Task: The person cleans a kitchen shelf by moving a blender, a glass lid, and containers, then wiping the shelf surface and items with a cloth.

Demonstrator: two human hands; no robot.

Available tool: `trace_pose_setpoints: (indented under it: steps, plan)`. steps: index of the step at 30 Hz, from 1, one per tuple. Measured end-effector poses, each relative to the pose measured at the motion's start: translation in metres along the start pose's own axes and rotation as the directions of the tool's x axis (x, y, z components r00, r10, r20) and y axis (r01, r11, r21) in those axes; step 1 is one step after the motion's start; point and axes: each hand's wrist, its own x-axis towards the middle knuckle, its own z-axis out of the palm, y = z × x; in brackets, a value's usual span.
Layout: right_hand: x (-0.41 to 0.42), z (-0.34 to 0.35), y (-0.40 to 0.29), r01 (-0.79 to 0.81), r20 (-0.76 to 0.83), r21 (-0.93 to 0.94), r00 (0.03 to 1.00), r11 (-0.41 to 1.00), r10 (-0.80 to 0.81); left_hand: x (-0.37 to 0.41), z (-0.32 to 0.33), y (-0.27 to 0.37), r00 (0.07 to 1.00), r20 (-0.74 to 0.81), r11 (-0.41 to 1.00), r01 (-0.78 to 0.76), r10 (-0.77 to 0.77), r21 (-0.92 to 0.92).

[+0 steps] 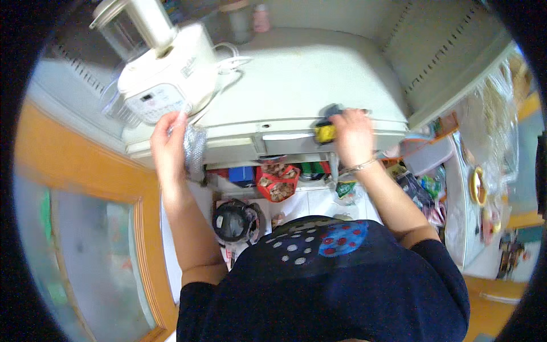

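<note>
My left hand (169,139) is in front of the white kitchen appliance (156,96), its fingers curled on a silver textured strip or wrap (195,149) that hangs down beside the wrist. What the strip is, I cannot tell. At the front edge of the white shelf (299,89), my right hand (354,134) is closed on a blurred yellow and black object (325,131), perhaps a tape measure; the palm hides part of it. A bracelet circles the right wrist. The appliance carries a clear container and a control panel.
Below the shelf are drawer fronts (290,144), a red container of brown pieces (280,184), a blue box (242,174) and a round black appliance (230,220). An orange-framed door (141,213) stands left. Plastic bags (508,119) hang right, above a white cabinet edge (459,205).
</note>
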Motion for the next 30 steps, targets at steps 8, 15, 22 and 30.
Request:
trace_pose_setpoints:
  steps: [8,15,22,30]
  plan:
    - [0.039,0.027,-0.086,0.287,-0.18,0.207,0.951,0.935,-0.252,0.001,0.01,-0.01,0.999,0.043,0.995,0.017,-0.013,-0.098]
    - [-0.014,0.005,0.039,0.027,-0.078,0.042,0.997,0.999,-0.023,-0.016,0.022,0.005,1.0,0.013,0.998,0.0,0.0,-0.065]
    - [-0.006,-0.025,0.117,-0.076,0.065,-0.251,0.993,0.965,0.095,-0.037,0.037,0.012,0.993,0.06,0.972,-0.111,0.1,0.209]
    - [0.075,-0.024,0.148,-0.168,0.093,-0.263,0.976,0.95,0.199,-0.061,0.053,0.002,0.968,0.17,0.885,-0.237,0.182,0.401]
